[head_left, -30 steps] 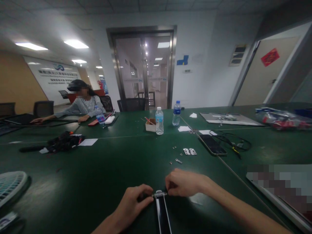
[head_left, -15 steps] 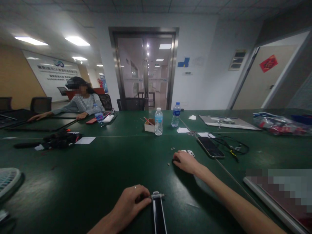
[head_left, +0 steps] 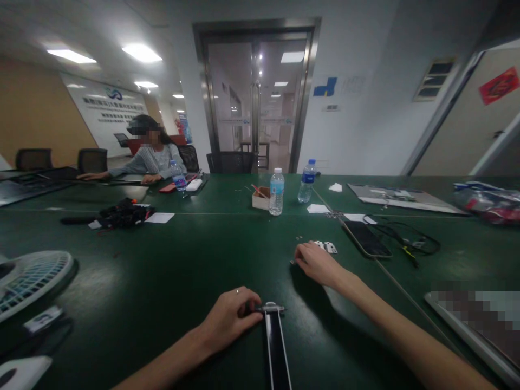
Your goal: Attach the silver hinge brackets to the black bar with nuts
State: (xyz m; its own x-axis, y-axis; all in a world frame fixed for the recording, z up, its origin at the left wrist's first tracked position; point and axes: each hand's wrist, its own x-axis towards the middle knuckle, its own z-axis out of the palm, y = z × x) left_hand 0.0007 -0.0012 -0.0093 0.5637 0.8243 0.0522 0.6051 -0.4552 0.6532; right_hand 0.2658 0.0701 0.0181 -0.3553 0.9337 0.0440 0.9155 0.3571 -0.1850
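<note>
Thumb and fingers of my left hand (head_left: 238, 311) pinch the left end of a thin metal rod (head_left: 273, 309). That rod lies across the top of a long flat black bar (head_left: 277, 346) with pale edges, which runs toward me. Further forward, my right hand (head_left: 319, 262) rests low over the table, fingers curled together and tips pointing down. A tiny metal piece (head_left: 291, 262) lies right beside those fingertips; whether they hold anything is hidden. White plates with dark holes (head_left: 330, 247) lie just behind this hand, and more tiny metal pieces (head_left: 299, 238) sit beyond it.
Bottles (head_left: 277, 192) and a small box (head_left: 260, 199) stand ahead. A phone (head_left: 366, 238) and cables (head_left: 418, 238) lie right, near a laptop-like slab (head_left: 467, 330). Left are a fan (head_left: 40, 279) and black gear (head_left: 124, 214). Another person (head_left: 154, 157) sits far left.
The view has shifted, so everything appears further right and higher. My right fingertips have come closer to the tiny metal piece. My left hand keeps its pinch on the rod.
</note>
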